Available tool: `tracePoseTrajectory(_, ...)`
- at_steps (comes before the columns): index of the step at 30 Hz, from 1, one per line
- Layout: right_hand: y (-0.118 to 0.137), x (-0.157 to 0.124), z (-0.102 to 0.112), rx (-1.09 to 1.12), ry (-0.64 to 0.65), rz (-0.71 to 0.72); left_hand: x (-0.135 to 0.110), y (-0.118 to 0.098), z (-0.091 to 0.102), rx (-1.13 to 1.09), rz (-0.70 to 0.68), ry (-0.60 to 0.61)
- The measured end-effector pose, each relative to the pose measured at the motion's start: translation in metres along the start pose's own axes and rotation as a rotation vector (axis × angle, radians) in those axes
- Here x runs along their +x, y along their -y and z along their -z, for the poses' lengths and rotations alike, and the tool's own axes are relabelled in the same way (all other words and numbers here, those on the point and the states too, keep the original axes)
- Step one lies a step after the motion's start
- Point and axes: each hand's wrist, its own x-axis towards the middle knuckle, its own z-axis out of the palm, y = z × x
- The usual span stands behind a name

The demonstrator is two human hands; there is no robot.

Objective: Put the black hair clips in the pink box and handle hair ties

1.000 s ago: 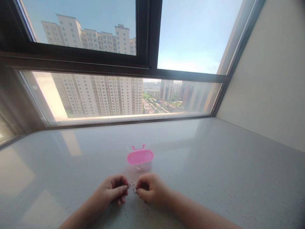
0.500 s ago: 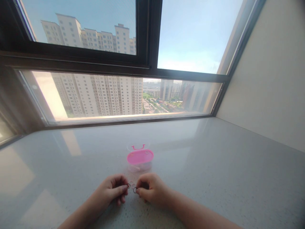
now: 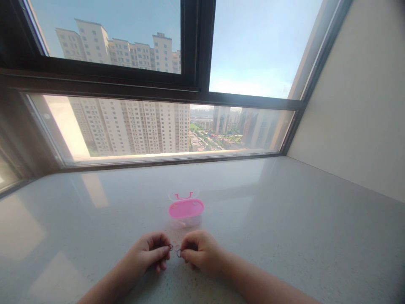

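Observation:
Both hands rest on a pale speckled stone sill (image 3: 284, 219) near its front edge. My left hand (image 3: 148, 253) is closed in a pinch on a small dark metal ring (image 3: 171, 247). My right hand (image 3: 199, 251) is closed in a pinch on a second small dark ring (image 3: 179, 253). The two rings sit a finger's width apart, between the fingertips. Just beyond the hands stands a small clear oval box with a pink lid (image 3: 186, 208) and a pink handle (image 3: 184, 196).
A wide window (image 3: 164, 126) with a dark frame runs along the back of the sill, with tall buildings outside. A beige wall (image 3: 357, 118) closes off the right side. The sill stretches out to the left and right of the hands.

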Motion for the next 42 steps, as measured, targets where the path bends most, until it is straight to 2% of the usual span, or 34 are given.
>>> tracePoseTrajectory(23,0.0009,-0.0006,-0.0002,0.058,-0.021,0.043,0.0014,0.004,0.0017,-0.013,-0.031,0.023)
tracePoseTrajectory(42,0.0003,-0.0002,-0.0005,-0.008,-0.049,0.086,-0.0013,0.001,-0.002,-0.001,-0.033,0.005)
